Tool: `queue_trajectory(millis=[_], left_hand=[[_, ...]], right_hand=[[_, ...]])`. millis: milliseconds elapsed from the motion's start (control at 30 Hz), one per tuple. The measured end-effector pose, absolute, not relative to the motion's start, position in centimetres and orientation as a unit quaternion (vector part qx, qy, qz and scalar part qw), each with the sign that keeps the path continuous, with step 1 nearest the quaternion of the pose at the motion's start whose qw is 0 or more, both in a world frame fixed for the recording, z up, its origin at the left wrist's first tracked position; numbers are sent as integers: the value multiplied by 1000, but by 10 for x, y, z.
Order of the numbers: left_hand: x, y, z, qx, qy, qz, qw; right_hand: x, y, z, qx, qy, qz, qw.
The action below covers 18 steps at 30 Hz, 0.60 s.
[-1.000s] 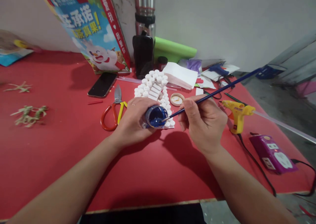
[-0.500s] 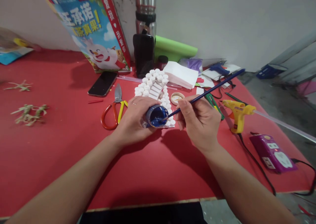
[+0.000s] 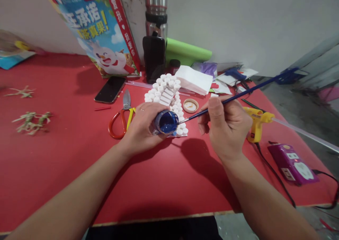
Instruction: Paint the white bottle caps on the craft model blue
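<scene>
My left hand (image 3: 143, 127) is wrapped round a small jar of blue paint (image 3: 166, 123), its mouth tilted toward me. A long blue paintbrush (image 3: 235, 97) is pinched in my right hand (image 3: 226, 127); its tip is at the jar's right rim. Behind the jar, a white model with steps and round white pieces (image 3: 165, 88) stands on the table, partly hidden by my left hand and the jar. The jar's lid (image 3: 190, 106) lies to the right of the model.
Scissors (image 3: 124, 118) and a phone (image 3: 109, 90) lie left on the red table (image 3: 148, 194). A bottle (image 3: 155, 35) and printed bag (image 3: 106, 39) stand behind. Right are a yellow glue gun (image 3: 255, 121) and purple power block (image 3: 292, 164); woven straw pieces (image 3: 33, 123) lie far left.
My right hand has moved right, drawing the brush tip from inside the jar to its rim. The jar has shifted slightly left in my left hand.
</scene>
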<state>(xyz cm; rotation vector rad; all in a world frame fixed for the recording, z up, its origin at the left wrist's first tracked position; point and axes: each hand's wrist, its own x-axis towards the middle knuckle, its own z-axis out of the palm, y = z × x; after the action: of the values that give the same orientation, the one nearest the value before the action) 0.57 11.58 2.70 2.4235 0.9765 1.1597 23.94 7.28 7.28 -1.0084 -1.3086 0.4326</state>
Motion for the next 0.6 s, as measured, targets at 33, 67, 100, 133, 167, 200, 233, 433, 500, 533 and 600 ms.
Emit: queue_trajectory(millis=[33,67,100,133,167,200,233,433,500,533,600], left_hand=[[5,116,27,839,335,407,136],[4,116,26,838,333,412,131],[4,117,26,835,336,417,126],[3,116,26,830,343,423,122],[3,116,25,821,354,431,120],[3,116,24,810,369,440,120],[2,116,23,796,385,451,122],[2,119,16,730,434,508,144],[3,120,16,726,431,515,148],[3,120,16,726,430,515,150],[3,120,17,729,427,514,148]], right_hand=[[240,74,74,-447,-572,184,663],[242,75,75,-450,-565,176,669],[244,77,76,-452,-559,170,674],[247,80,76,-455,-554,167,676],[250,82,76,-458,-552,169,676],[254,85,74,-461,-556,174,669],[257,87,73,-469,-563,178,656],[258,93,58,-472,-630,194,586],[255,92,55,-468,-642,200,573],[253,91,54,-468,-647,200,568],[252,91,53,-468,-653,198,561]])
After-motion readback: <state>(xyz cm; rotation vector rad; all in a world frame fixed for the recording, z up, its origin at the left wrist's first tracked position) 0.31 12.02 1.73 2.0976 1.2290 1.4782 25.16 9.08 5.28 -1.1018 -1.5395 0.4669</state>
